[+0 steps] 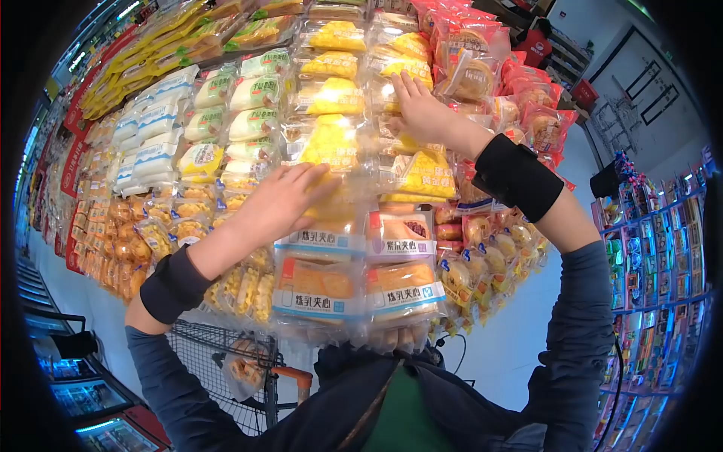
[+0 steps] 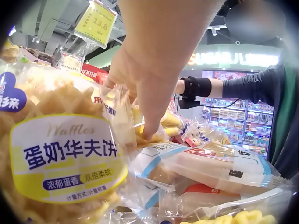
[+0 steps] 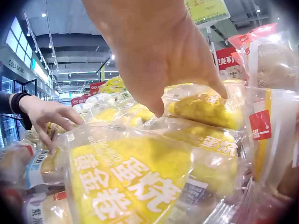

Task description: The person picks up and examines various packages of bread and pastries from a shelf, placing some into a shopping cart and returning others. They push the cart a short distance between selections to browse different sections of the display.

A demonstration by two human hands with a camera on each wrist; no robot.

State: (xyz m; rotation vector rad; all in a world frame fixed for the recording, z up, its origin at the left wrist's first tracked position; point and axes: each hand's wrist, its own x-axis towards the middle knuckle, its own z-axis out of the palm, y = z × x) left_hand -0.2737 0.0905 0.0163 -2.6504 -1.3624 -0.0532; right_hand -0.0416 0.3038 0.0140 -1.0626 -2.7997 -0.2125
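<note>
Waffle bag (image 2: 65,154) label says "Waffles" and 蛋奶华夫饼, yellow price tag (image 2: 96,23) above reads 13.8, sandwich bread packs (image 1: 320,290) say 炼乳夹心.

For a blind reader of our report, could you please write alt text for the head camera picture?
Two hands reach into a shop display of bagged pastries: the left hand lies on a yellow cake bag, the right hand presses on bags higher up. Below hang blue-labelled sandwich bread packs, and a shopping cart stands at lower left.
</note>
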